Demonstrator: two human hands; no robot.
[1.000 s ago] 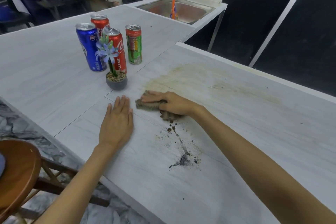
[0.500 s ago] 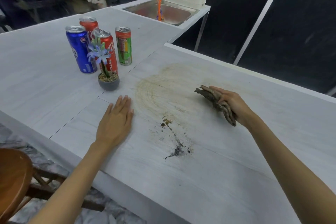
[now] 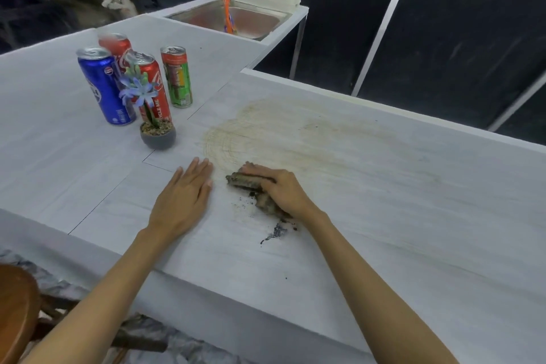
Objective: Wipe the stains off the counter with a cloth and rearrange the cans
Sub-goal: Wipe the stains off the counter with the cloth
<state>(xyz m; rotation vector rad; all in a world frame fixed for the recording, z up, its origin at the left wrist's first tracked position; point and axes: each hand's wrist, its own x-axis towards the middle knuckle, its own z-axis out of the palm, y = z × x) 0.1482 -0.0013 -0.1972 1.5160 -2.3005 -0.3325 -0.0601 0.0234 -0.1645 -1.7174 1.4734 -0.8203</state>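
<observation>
Head view is showing me partway through the wiping. My right hand (image 3: 283, 192) is gripping the bunched, dirty cloth (image 3: 245, 181), fingers bent over it, and is pressing it onto the counter (image 3: 399, 216) near the middle of the picture. At 9 o'clock of it, close beside, my left hand (image 3: 183, 201) is lying flat and open on the surface, holding nothing.

A dark gritty stain (image 3: 276, 234) is sitting at 5 o'clock of the cloth, right at my wrist. A wide yellowish smear (image 3: 280, 130) is spreading from 12 to 2 o'clock of it. So I am judging the cleaning as well short of done.

The blue can (image 3: 106, 89), front red can (image 3: 152, 83), rear red can (image 3: 115, 44) and green can (image 3: 176, 77) are standing upright in a tight cluster at 10 o'clock, just behind a small flower pot (image 3: 158, 136). I am judging the rearranging as not yet begun.

My right hand is covering most of the cloth and hiding my thumb. The rear red can is showing blurred and half hidden. A wooden stool (image 3: 14, 310) is being cut off at 8 o'clock.
</observation>
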